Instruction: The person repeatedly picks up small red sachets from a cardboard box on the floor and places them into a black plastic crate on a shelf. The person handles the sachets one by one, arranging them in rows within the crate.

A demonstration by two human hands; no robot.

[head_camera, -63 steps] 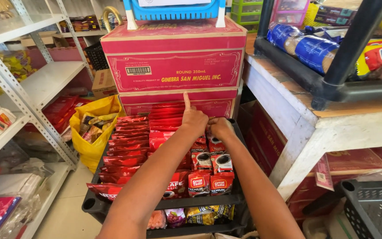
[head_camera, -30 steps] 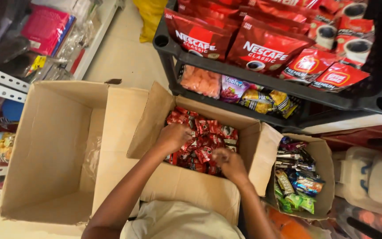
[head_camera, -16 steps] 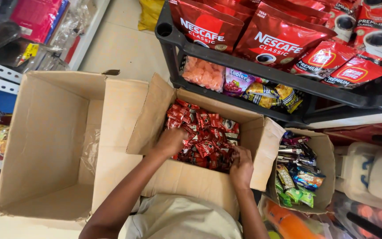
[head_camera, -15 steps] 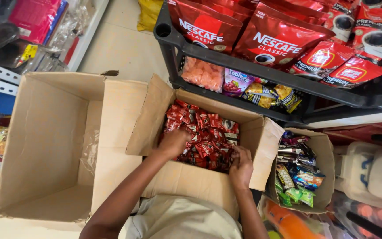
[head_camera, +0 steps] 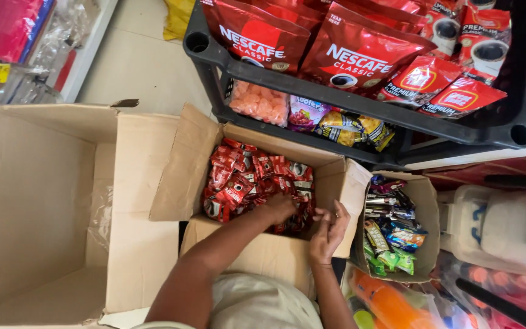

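Note:
An open cardboard box (head_camera: 181, 173) on the floor holds several small red sachets (head_camera: 238, 180). My left hand (head_camera: 278, 207) reaches into it at the near right side, fingers buried among the sachets, so its grip is hidden. My right hand (head_camera: 330, 228) is beside the box's right wall with its fingers apart, touching the edge of the pile and holding nothing that I can see. My light-coloured shirt shows at the bottom edge.
A large empty cardboard box (head_camera: 38, 201) stands to the left. A smaller box (head_camera: 424, 201) of mixed sachets sits to the right. Behind is a black rack (head_camera: 360, 116) with red coffee pouches (head_camera: 348, 58) and a bag of orange candies (head_camera: 260, 102). An orange bottle (head_camera: 391, 304) lies at lower right.
My view dropped from the rack's top tier to the boxes on the floor. Both hands went into the sachet box; my left hand has slid right, toward my right hand.

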